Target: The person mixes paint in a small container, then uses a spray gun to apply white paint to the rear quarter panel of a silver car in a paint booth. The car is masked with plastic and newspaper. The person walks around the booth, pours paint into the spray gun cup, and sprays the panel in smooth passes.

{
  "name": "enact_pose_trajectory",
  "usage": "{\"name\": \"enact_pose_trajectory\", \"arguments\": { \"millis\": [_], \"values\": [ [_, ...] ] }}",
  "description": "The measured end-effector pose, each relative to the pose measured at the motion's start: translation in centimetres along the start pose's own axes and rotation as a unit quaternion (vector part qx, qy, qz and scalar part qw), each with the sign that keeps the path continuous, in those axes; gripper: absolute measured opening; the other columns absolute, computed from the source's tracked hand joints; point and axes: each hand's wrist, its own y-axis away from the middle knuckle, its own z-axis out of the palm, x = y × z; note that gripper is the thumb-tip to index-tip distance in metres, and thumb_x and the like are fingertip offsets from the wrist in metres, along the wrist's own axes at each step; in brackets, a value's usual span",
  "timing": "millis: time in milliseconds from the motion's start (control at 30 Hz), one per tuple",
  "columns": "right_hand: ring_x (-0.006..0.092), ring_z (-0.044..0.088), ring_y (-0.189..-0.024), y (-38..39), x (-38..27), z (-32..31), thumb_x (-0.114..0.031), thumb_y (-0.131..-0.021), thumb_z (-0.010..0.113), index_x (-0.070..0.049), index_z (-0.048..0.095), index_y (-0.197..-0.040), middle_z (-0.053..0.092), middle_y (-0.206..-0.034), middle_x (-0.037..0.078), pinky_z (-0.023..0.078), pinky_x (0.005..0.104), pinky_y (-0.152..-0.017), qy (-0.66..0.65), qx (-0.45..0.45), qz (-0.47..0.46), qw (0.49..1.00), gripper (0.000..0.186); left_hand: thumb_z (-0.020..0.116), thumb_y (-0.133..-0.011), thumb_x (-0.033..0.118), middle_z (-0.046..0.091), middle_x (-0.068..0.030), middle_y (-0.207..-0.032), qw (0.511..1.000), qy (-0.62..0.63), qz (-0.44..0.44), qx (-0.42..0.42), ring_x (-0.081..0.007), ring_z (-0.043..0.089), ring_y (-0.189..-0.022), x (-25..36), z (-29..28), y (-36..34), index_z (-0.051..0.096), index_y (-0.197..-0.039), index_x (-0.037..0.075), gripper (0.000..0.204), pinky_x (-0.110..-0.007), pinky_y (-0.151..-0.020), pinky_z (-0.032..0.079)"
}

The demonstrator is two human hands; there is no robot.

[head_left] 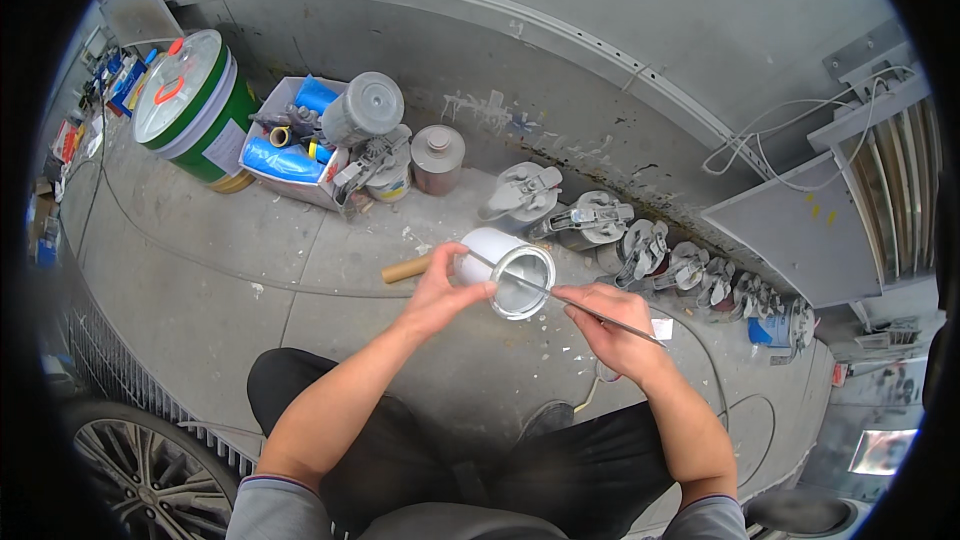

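Observation:
My left hand [447,290] is closed around the side of a white can [482,249]. The can is tipped so its open metal rim faces me and to the right. A grey coating shows inside it. In my right hand [612,328] is a thin metal stirring stick [625,323], which slants from the lower right into the can's mouth. Its far end lies inside the can, and I cannot make out its tip. A brown cardboard tube [404,269] lies on the floor just left of the can, near my left hand.
Along the wall stand several paint-crusted cans with pour lids [592,217]. Back left are a green and white bucket [198,110], a box [290,195] of supplies and a grey metal can [437,158]. A hose [330,290] crosses the floor. A car wheel [150,470] is at lower left.

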Motion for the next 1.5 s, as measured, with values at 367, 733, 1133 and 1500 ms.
{"name": "enact_pose_trajectory", "arguments": {
  "millis": [367,733,1133,1500],
  "values": [
    [0.0314,0.074,-0.09,0.0,-0.4,0.2,-0.002,-0.088,0.075,-0.015,0.076,-0.125,0.077,-0.104,0.01,0.06,0.0394,-0.074,0.042,0.022,-0.034,0.998,0.039,0.091,-0.084,0.037,0.051,-0.0177,-0.138,0.999,0.016,0.033,0.019,-0.0247,0.057,-0.122,-0.7,0.0,-0.3,0.038,-0.148,0.008,0.088,-0.037,-0.101,0.05],
    [0.0343,0.073,-0.09,0.3,-0.8,1.1,-0.002,-0.092,0.073,-0.011,0.074,-0.128,0.076,-0.105,0.014,0.059,0.0406,-0.078,-0.058,-0.004,-0.023,0.998,0.038,0.09,-0.084,0.037,0.054,-0.0177,-0.136,0.999,0.019,0.024,0.019,-0.0222,0.06,-0.117,0.0,0.2,0.1,0.038,-0.147,0.007,0.087,-0.037,-0.099,0.051],
    [0.031,0.074,-0.089,-0.2,0.3,0.4,-0.003,-0.089,0.076,-0.014,0.075,-0.125,0.077,-0.105,0.01,0.06,0.0395,-0.073,0.057,0.068,-0.062,0.994,0.037,0.091,-0.084,0.035,0.059,-0.0171,-0.131,1.0,-0.018,0.012,0.005,-0.0175,0.067,-0.104,0.6,0.3,0.3,0.036,-0.149,0.008,0.089,-0.035,-0.093,0.054],
    [0.0243,0.071,-0.082,0.3,-0.8,1.2,-0.002,-0.095,0.072,-0.009,0.077,-0.127,0.076,-0.101,0.013,0.058,0.0349,-0.076,-0.121,-0.013,0.043,0.992,0.032,0.089,-0.086,0.034,0.054,-0.0188,-0.137,1.0,0.012,0.012,0.009,-0.0229,0.061,-0.119,0.5,0.2,0.2,0.035,-0.149,0.007,0.087,-0.038,-0.101,0.053]
  ]
}}
